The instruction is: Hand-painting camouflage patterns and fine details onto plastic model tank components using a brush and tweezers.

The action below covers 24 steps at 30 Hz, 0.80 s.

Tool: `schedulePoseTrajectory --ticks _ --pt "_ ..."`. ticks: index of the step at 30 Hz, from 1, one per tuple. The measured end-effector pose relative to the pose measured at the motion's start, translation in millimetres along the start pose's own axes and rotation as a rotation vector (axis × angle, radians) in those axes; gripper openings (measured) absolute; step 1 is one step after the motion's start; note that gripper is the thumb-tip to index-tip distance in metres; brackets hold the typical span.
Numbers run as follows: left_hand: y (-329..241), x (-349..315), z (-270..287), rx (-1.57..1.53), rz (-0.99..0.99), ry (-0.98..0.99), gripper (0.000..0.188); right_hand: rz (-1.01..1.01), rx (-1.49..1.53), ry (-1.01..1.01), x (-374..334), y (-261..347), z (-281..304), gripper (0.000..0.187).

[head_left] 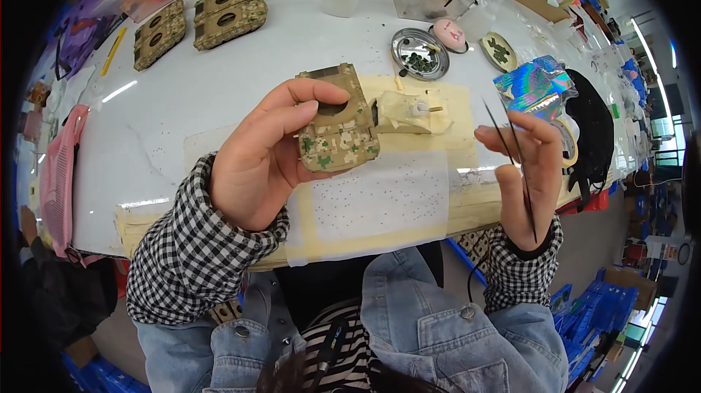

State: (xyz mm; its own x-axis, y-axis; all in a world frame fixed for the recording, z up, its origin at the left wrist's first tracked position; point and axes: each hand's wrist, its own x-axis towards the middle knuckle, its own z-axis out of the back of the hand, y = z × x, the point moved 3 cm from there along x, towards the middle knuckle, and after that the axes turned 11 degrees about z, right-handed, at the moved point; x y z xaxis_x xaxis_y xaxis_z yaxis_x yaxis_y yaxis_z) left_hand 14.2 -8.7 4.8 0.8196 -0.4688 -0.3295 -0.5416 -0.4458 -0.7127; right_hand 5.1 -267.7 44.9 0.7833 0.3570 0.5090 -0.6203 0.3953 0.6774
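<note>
My left hand (252,148) grips a digital-camouflage hull-shaped piece, like a toy tank body (339,146), tilted above the table, its thumb and a finger near the dark round opening. In my right hand (539,174), slim dark tweezers (498,128) rest against the thumb and fingers, tips pointing up and left, apart from the piece. Right beside the piece stands a block wrapped in cream tape (409,117) with a small peg on it; whether they touch I cannot tell. Below lies a white sheet (380,207) scattered with tiny dark specks.
Several similar camouflage pieces (231,19) sit at the back left, near a yellow pencil-like stick (113,52). A round metal dish (396,48) holds small dark green parts; an oval dish (498,51) holds more. A shiny holographic pouch (537,82) and a tape roll (569,137) lie at right.
</note>
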Motion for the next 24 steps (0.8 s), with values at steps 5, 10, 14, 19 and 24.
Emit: schedulePoseTrajectory --ticks 5,10,14,19,24 --pt "0.3 1.6 1.1 -0.013 0.001 0.012 0.028 -0.263 0.258 0.057 -25.0 -21.8 -1.5 0.023" --pt "0.7 2.9 1.7 -0.022 0.016 -0.005 0.028 -0.427 0.453 -0.019 -28.6 -33.6 -21.9 0.02" --pt "0.6 2.4 1.2 -0.022 0.016 -0.011 0.028 -0.468 0.46 -0.045 -27.5 -39.7 -27.9 0.022" --pt "1.6 2.3 0.4 -0.01 0.013 -0.014 0.029 -0.496 0.395 0.007 -26.3 -40.4 -27.3 0.021" --pt "1.5 2.5 0.7 -0.003 0.013 -0.016 0.029 -0.496 0.381 0.016 -26.0 -41.2 -27.9 0.021"
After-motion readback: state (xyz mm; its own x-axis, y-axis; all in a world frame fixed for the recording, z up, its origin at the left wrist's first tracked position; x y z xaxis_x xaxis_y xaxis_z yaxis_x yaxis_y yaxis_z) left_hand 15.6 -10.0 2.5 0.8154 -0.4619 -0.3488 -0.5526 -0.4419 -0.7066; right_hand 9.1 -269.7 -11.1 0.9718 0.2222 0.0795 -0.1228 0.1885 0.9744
